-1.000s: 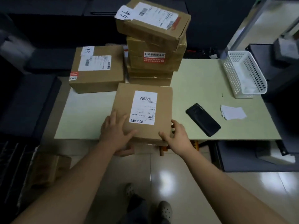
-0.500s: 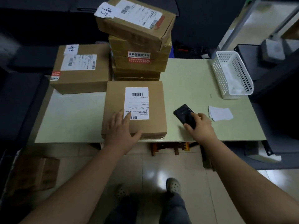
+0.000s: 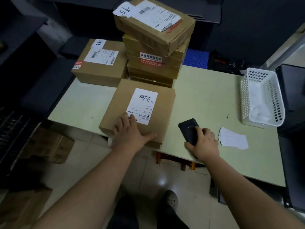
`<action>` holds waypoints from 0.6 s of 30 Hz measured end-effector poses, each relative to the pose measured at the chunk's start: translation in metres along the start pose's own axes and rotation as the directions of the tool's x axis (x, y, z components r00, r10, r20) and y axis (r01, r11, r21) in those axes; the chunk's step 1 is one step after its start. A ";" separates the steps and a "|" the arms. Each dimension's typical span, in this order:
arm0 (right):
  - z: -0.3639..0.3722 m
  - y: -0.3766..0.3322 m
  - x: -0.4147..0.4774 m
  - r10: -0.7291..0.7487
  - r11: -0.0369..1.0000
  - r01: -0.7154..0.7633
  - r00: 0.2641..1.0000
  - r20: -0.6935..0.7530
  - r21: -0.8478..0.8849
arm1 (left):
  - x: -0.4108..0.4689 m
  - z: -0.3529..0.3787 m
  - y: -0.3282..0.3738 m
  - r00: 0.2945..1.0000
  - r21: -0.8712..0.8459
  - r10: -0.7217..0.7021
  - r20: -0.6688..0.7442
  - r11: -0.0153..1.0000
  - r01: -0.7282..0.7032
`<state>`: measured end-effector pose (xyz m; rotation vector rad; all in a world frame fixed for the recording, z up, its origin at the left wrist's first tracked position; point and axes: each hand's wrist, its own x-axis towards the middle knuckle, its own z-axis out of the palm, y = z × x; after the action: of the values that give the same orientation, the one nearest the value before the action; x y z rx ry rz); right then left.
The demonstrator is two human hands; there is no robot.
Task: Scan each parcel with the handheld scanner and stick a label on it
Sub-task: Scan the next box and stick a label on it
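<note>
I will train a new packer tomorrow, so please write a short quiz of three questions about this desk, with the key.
1. True or false: the left hand lies flat on the front parcel.
2. On which side of the scanner do the paper slips lie, the person's left or right?
3. The right hand has its grip on: A) parcel B) scanner C) slips.
Key: 1 true; 2 right; 3 B.
</note>
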<state>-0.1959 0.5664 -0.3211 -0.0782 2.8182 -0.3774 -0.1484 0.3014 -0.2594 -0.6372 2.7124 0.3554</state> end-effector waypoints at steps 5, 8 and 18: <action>-0.033 0.011 -0.014 0.031 0.986 -0.029 0.999 -0.013 0.162 | -0.005 -0.022 -0.043 0.973 -0.029 0.184 0.140 0.983 -0.181; -0.054 0.016 -0.029 0.075 0.957 -0.056 0.996 -0.057 0.283 | -0.012 -0.023 -0.060 0.965 -0.094 0.259 0.024 0.962 -0.256; -0.098 -0.033 -0.055 -0.050 0.951 0.065 0.997 -0.058 0.303 | -0.011 -0.023 -0.076 0.941 0.267 0.330 0.072 0.903 -0.337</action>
<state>-0.1718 0.5643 -0.2063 -0.0857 2.7725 -0.8328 -0.1098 0.2321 -0.2465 -0.0870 2.7716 0.0581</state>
